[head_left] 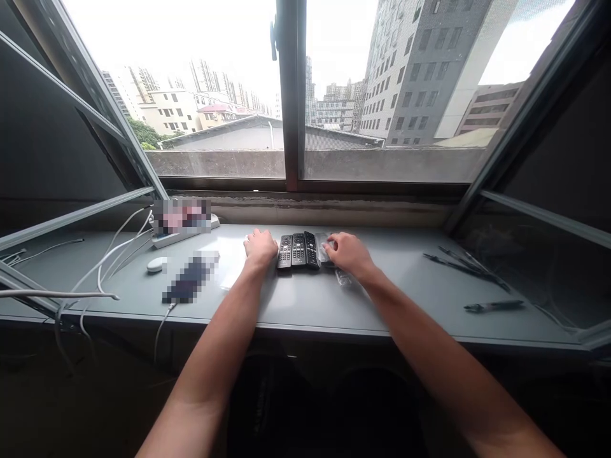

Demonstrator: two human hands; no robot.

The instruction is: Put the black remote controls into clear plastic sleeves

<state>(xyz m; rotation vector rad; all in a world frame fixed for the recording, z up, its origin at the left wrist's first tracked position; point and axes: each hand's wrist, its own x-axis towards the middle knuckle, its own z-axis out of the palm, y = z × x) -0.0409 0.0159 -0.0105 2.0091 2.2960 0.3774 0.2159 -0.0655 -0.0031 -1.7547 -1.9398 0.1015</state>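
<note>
Three black remote controls (pixel 298 249) lie side by side on the light grey tabletop (pixel 305 305), their buttons facing up. Just left of the row rests my left hand (pixel 260 247), fingers curled down and the near side close against the first remote. Whatever is under those fingers is hidden. To the right of the row, my right hand (pixel 351 254) pinches a clear plastic sleeve (pixel 323 249) with a dark shape inside. A crumpled end of clear plastic (pixel 342 278) sticks out below that hand.
On the left are a blurred phone (pixel 188 280) on a cable, a small white round-edged case (pixel 155 264), and a white power strip (pixel 186 232) with cables. Several dark pens (pixel 461 264) lie right, with another pen (pixel 494 306) nearer. Metal frame bars flank both sides; a window stands behind.
</note>
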